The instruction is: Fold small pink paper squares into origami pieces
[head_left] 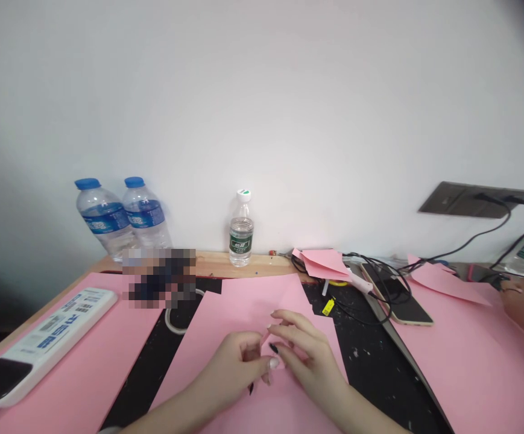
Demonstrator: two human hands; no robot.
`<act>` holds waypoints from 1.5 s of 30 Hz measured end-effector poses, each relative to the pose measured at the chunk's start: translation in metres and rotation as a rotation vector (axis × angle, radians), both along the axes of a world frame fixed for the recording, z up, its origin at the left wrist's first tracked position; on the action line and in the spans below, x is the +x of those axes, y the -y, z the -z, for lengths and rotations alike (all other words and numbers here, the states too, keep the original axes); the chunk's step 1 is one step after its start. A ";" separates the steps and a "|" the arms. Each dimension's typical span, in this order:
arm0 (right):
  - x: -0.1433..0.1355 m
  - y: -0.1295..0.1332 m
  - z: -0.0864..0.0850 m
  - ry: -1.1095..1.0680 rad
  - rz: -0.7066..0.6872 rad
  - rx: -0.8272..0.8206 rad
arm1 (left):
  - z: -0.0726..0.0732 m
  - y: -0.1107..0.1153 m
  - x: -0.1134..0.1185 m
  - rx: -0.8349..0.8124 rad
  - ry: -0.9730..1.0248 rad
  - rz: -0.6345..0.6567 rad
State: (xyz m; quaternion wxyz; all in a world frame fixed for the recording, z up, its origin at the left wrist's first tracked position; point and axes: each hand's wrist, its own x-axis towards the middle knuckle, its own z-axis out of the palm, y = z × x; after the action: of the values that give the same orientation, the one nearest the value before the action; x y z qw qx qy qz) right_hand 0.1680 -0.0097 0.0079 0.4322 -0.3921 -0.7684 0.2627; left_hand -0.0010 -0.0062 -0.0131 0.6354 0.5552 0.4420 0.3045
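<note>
Paper (280, 360), small and pink, sits at the lower centre of the frame, pinched between the fingers of my left hand (234, 364) and right hand (311, 358). I see a pink sheet (225, 313) beneath, a phone (409, 308) at right, a white-capped bottle (241, 232) mid-frame.

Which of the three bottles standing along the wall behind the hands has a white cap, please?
The rightmost of those three, with a green label; the others have blue caps.
</note>
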 end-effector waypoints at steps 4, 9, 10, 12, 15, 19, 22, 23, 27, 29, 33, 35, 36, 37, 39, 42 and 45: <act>-0.001 0.000 -0.001 -0.089 0.003 -0.044 | -0.001 -0.003 -0.001 0.003 0.041 0.014; -0.005 -0.002 -0.002 -0.288 -0.036 -0.288 | -0.009 -0.002 0.001 0.013 0.037 0.089; -0.005 -0.003 -0.001 -0.311 -0.055 -0.322 | -0.010 -0.001 0.002 0.017 0.005 0.095; -0.005 -0.005 0.000 -0.343 -0.082 -0.377 | -0.011 0.000 0.002 0.028 -0.059 0.097; -0.003 -0.007 0.004 -0.375 -0.105 -0.426 | -0.013 0.001 0.003 0.025 -0.091 0.090; -0.002 -0.008 0.008 -0.376 -0.115 -0.423 | -0.016 0.001 0.003 0.014 -0.042 0.083; -0.002 -0.007 0.008 -0.333 -0.109 -0.386 | -0.019 0.001 0.003 0.003 -0.050 0.063; -0.003 -0.007 0.008 -0.322 -0.114 -0.381 | -0.019 0.001 0.002 -0.001 -0.054 0.062; -0.003 -0.007 0.008 -0.333 -0.132 -0.394 | -0.017 0.001 0.002 0.010 -0.067 0.096; -0.003 -0.006 0.006 -0.331 -0.125 -0.390 | -0.016 0.001 0.001 0.027 -0.070 0.107; -0.003 -0.002 0.002 -0.232 -0.100 -0.300 | -0.013 0.000 -0.001 0.015 -0.005 0.145; -0.002 -0.001 0.000 -0.165 -0.101 -0.220 | -0.012 -0.001 -0.003 -0.039 0.045 0.154; -0.001 -0.001 0.000 -0.132 -0.103 -0.178 | -0.011 -0.001 -0.003 -0.068 0.080 0.159; 0.000 -0.001 -0.001 -0.101 -0.107 -0.141 | -0.010 -0.001 -0.004 -0.096 0.123 0.167; 0.002 -0.002 -0.002 -0.047 -0.117 -0.091 | -0.010 -0.001 -0.004 -0.163 0.196 0.177; 0.006 -0.002 -0.003 -0.001 -0.141 -0.067 | -0.012 -0.001 -0.004 -0.270 0.242 0.162; 0.008 -0.002 -0.005 0.010 -0.171 -0.059 | -0.013 -0.002 -0.003 -0.328 0.274 0.125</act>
State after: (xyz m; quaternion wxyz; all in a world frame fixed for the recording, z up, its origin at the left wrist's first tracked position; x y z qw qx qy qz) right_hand 0.1761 -0.0081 0.0125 0.3927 -0.3387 -0.7931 0.3194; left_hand -0.0043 -0.0042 -0.0001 0.7888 0.4244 0.3597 0.2612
